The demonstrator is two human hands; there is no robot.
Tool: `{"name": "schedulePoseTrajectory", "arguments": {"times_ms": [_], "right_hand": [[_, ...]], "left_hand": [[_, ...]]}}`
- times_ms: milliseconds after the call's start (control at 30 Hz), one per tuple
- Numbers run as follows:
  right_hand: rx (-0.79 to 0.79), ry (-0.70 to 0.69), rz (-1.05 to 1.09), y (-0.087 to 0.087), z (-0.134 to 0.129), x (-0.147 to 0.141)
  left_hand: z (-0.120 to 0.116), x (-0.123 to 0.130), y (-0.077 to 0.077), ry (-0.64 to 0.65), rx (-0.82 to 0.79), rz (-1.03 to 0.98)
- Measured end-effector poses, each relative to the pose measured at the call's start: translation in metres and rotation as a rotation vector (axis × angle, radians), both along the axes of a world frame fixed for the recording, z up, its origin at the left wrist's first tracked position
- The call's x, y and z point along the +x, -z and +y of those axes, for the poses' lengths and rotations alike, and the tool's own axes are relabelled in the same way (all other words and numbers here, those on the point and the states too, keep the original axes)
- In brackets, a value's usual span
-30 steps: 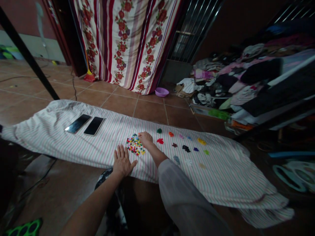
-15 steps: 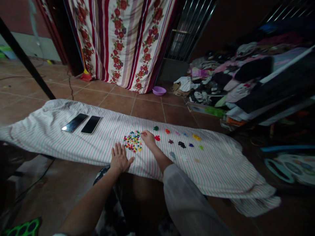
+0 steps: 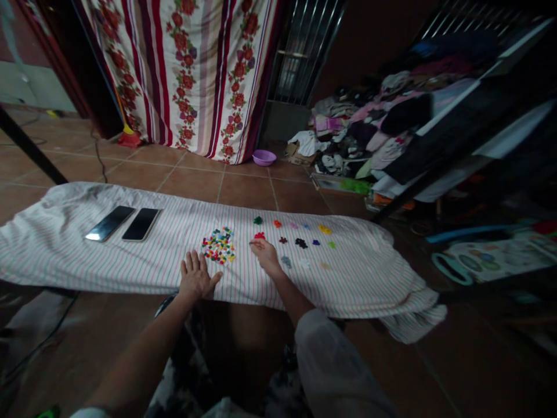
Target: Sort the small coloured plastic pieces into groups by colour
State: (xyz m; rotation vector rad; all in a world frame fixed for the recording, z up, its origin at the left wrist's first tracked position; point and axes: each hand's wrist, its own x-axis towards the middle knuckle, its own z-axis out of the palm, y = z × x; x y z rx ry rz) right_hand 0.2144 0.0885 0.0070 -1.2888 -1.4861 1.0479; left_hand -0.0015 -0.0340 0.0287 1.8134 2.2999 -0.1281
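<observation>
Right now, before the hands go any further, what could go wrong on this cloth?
The right hand is right by the red pile, so its knuckles might scatter it. The left hand lies flat beside the mixed pieces; dragging the striped cloth could shift them. In this dim light, the black pile and dark blue pile might be confused.

cloth (image 3: 174, 255): white, pink-green stripes | curtain (image 3: 204, 69): red roses, maroon stripes; bowl (image 3: 264, 157): purple
</observation>
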Motion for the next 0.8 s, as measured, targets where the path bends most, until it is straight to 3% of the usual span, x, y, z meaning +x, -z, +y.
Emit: {"name": "schedulePoseTrajectory", "arguments": {"times_ms": [400, 567, 800], "right_hand": [[-0.043, 0.121, 0.122, -0.011, -0.020, 0.029], [0.048, 0.201, -0.087, -0.017, -0.028, 0.044], [0.098, 0.261, -0.377, 0.005, -0.066, 0.058]], "left_hand": [[0.002, -0.003, 0.006, -0.006, 0.004, 0.025], [0.002, -0.004, 0.008, 0.001, 0.005, 0.037], [0.001, -0.005, 0.011, -0.004, 0.025, 0.042]]}}
